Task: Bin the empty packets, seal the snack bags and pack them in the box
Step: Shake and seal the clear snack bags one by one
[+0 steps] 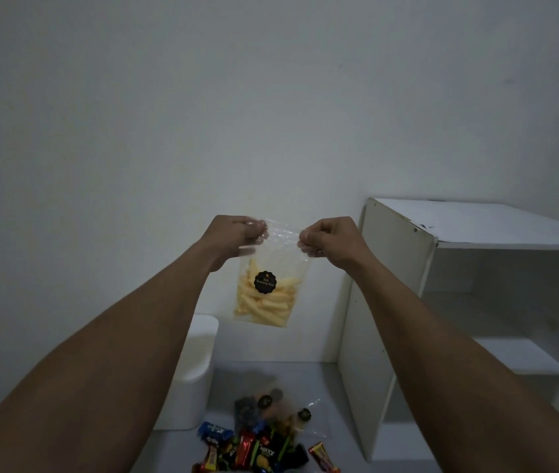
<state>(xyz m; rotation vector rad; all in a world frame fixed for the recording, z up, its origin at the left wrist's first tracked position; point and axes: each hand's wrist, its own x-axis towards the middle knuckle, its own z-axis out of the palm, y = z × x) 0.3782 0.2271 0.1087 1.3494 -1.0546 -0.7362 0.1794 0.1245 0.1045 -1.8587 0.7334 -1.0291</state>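
Now both sets of fingers pinch the top corners of a clear snack bag (267, 288) of pale yellow sticks: left hand (237, 233) on one corner, right hand (329, 237) on the other, holding it up before the wall. Whether its strip is closed yet I cannot tell. Below, a pile of packets (264, 438) waits on the floor beside a white bin (196, 370), so most sorting, sealing and packing seems left.
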